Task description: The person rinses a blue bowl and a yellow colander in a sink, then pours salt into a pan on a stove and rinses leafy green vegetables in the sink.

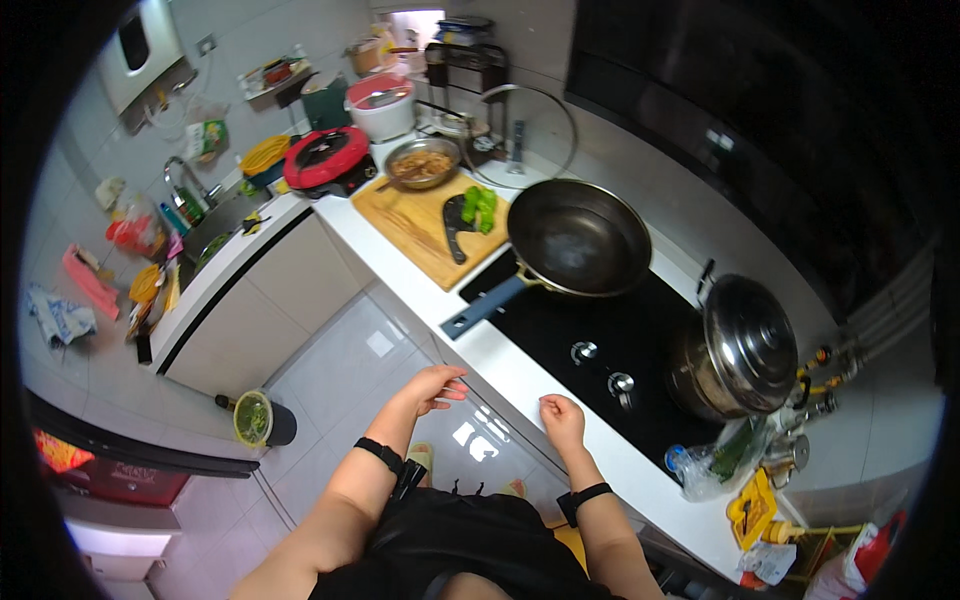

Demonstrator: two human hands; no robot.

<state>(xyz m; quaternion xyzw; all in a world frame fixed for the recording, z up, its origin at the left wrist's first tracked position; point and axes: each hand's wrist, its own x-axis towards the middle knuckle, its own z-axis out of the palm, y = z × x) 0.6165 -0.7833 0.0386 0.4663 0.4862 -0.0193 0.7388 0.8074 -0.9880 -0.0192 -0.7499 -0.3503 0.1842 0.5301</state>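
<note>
My left hand (436, 388) hangs over the floor just short of the counter edge, its fingers apart and nothing in them. At the counter's front edge my right hand (562, 421) has its fingers curled in, and no object shows in it. A dark wok (577, 240) rests on the black gas hob (540, 337), its blue-grey handle (484, 307) reaching past the counter edge above my left hand. Left of the wok, a wooden cutting board (409, 232) bears a dark-bladed kitchen knife (454, 225) and green pepper pieces (480, 208).
A lidded steel pot (739, 352) stands on the hob's right. Behind the board are a metal bowl of food (421, 163), a glass lid (525, 135), a red electric pan (326, 159) and a rice cooker (381, 106). A bin (266, 420) stands on the floor left, below the sink (225, 217).
</note>
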